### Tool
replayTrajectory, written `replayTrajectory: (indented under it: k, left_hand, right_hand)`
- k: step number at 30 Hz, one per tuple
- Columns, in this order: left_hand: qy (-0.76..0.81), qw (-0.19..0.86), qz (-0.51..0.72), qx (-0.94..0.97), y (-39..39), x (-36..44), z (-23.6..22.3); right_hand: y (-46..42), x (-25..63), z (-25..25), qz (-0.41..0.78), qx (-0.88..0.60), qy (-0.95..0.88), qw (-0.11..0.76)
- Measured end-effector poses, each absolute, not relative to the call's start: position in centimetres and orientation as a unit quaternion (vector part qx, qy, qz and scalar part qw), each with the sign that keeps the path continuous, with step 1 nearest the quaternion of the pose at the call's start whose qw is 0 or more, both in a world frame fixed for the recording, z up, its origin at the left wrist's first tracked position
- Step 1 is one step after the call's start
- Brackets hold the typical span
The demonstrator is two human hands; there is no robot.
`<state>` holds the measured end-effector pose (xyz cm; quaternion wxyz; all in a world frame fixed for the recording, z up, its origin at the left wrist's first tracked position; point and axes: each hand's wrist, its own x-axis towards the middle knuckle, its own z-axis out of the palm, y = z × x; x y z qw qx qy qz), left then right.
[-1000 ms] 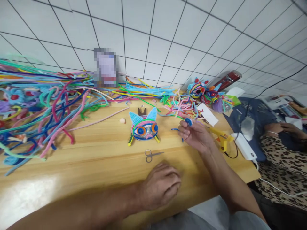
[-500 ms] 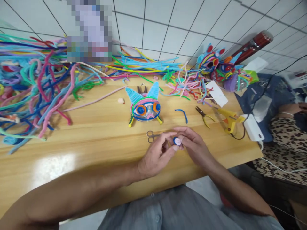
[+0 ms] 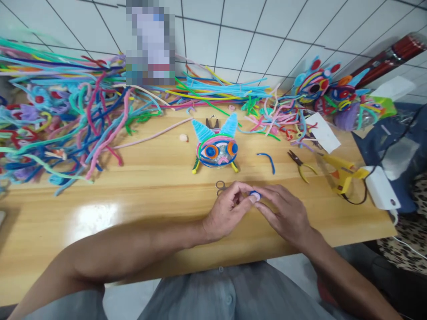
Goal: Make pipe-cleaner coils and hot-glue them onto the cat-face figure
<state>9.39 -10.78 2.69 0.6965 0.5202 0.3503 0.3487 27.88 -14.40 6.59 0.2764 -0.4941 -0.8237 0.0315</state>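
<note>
Both my hands meet over the wooden table [image 3: 133, 200] near its front edge. My left hand [image 3: 227, 211] and my right hand [image 3: 283, 213] pinch a small round blue-and-white coil [image 3: 255, 195] between their fingertips. Small scissors [image 3: 220, 185] lie just behind my left hand, partly hidden by it. Further back stands a pipe-cleaner cat head [image 3: 216, 146] with light blue ears and orange-and-blue eyes. A short blue pipe-cleaner piece [image 3: 267, 160] lies to its right.
A big heap of coloured pipe cleaners [image 3: 66, 120] covers the left and back. Yellow-handled pliers [image 3: 302, 165], a yellow glue gun [image 3: 342, 171] and a white power adapter [image 3: 380, 189] lie right. Finished pipe-cleaner figures [image 3: 328, 93] stand back right by the tiled wall.
My right hand brought the small coil from the back right to the front, and my left hand lifted off the table to pinch it too. The view shifted slightly.
</note>
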Motion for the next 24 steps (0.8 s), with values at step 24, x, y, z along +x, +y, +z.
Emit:
replayTrajectory:
  k: [24]
  left_hand:
    - [0.087,0.299,0.229,0.922,-12.6,9.0,0.8]
  right_hand:
    - [-4.1,23.7,6.6,-0.143,-0.388,-0.836,0.361]
